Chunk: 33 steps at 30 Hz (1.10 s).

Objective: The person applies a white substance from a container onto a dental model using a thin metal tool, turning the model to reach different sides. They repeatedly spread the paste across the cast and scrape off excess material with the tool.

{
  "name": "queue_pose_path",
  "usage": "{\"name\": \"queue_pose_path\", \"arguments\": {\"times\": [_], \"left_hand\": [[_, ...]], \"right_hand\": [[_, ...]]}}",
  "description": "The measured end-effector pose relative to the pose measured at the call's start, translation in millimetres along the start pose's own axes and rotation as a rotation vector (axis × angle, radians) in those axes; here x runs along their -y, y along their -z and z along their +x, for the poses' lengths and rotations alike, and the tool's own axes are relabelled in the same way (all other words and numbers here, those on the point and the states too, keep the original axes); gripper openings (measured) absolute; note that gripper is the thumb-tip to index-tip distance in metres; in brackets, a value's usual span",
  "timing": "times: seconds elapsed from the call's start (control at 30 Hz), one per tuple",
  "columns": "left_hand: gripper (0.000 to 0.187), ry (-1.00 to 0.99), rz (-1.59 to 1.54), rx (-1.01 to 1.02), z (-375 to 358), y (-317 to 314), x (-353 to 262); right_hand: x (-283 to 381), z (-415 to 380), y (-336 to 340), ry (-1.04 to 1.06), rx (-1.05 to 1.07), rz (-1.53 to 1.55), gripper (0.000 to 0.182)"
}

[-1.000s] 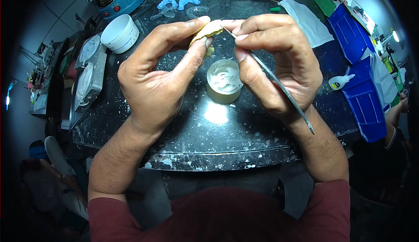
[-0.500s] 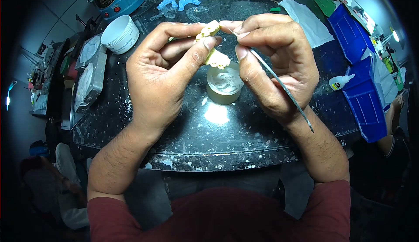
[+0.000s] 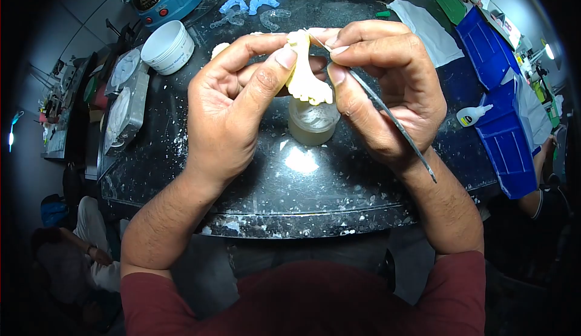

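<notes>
My left hand (image 3: 233,94) is closed on a pale yellow dental cast (image 3: 307,80), thumb on its near side and fingers behind. The cast is held upright above the table, with a row of teeth along its lower edge. Between thumb and fingertips, my right hand (image 3: 387,82) pinches a thin dark-handled tool (image 3: 396,123). Its fine tip meets the top right of the cast, though exact contact is too small to tell. Below the cast stands a small round pot (image 3: 311,131) with whitish, smeared contents, partly covered by the cast.
Blue and clear dental trays (image 3: 263,3) lie at the back. A white tub (image 3: 167,48) and a blue machine (image 3: 169,0) stand at the left. To the right are a white cloth (image 3: 426,36), a small white bottle (image 3: 473,115) and blue bins (image 3: 505,148). Other people sit at both sides.
My left hand has turned the cast, so its broad smooth face now shows, and shifted slightly right. The tool in my right hand has barely moved.
</notes>
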<state>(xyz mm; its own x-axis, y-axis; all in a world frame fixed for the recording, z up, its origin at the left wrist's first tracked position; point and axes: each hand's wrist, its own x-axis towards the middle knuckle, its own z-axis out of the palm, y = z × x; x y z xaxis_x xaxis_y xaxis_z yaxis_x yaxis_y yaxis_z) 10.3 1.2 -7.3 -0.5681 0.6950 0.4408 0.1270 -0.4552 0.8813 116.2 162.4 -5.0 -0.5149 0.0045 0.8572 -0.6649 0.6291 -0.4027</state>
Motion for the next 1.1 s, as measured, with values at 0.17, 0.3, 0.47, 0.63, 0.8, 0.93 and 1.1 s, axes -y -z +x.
{"name": "queue_pose_path", "arguments": {"times": [0.17,0.3,0.47,0.63,0.8,0.93,1.1], "left_hand": [[0.030,0.130,-0.070,0.039,3,-2,-5],[0.035,0.188,-0.211,0.039,4,3,-3],[0.032,0.141,-0.259,0.006,1,-1,0],[0.029,0.083,-0.219,0.017,-2,0,4],[0.030,0.072,-0.218,0.048,-3,0,2],[0.030,0.071,-0.223,0.061,-4,1,1],[0.030,0.056,-0.197,0.065,-3,1,1]], "right_hand": [[-1,2,0,-0.033,-0.051,0.078,0.021],[4,3,3,-0.089,-0.108,0.031,0.020],[4,7,6,0.051,-0.016,-0.141,0.023],[25,17,0,-0.040,0.053,-0.251,0.027],[-9,7,20,0.130,0.146,-0.266,0.028],[-2,7,13,0.161,0.140,-0.269,0.029],[-12,5,18,0.223,0.150,-0.269,0.029]]}}
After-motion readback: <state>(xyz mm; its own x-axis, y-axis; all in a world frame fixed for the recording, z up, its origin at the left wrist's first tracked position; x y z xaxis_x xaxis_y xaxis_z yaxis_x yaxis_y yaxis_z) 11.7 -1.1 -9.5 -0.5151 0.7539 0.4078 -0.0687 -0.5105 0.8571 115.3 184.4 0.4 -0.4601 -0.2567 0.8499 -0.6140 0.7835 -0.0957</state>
